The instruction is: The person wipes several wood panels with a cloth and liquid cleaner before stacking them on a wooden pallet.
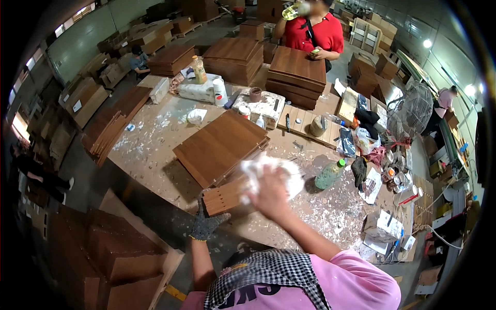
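My left hand (207, 223), in a dark grey knit glove, holds the near left end of a narrow brown wooden board (221, 200). Small dark holes run along that end of the board. With my bare right hand (270, 192) I press a white cloth (287, 173) over the board's right part; hand and cloth are smeared by motion. The cloth hides the far end of the board. Just beyond lies a short stack of wide brown wooden panels (219, 147) on the paint-spattered worktable (147, 155).
A green plastic bottle (329, 174) stands right of the cloth. Cans (397, 181), a dark glove (358, 170) and a fan (411, 111) are farther right. Panel stacks (297, 72) line the far side, where a person in red (323, 36) stands. More panels (124, 248) sit at lower left.
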